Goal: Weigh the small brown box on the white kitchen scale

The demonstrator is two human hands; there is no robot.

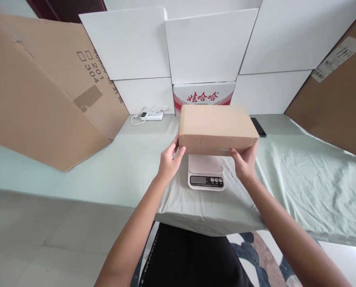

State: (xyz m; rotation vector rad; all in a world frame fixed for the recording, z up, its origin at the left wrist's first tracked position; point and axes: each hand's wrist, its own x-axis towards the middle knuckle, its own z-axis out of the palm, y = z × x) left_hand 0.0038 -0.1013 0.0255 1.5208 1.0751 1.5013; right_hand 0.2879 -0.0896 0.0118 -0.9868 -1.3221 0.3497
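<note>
A closed brown cardboard box [218,121] is held between my two hands, over a white digital kitchen scale [206,181]. My left hand [170,157] grips the box's left end, its thumb at the lower front corner. At the right end, my right hand [246,159] supports the lower corner with the thumb on the front face. The box covers the rear part of the scale; whether it touches the weighing plate cannot be made out. The scale's display and round buttons face me.
A white power strip [152,116] with a cable lies at the back left. Behind the box, to the right, is a dark phone [258,127]. White panels [210,48] and large cardboard sheets [46,87] stand around the green cloth-covered table [112,179].
</note>
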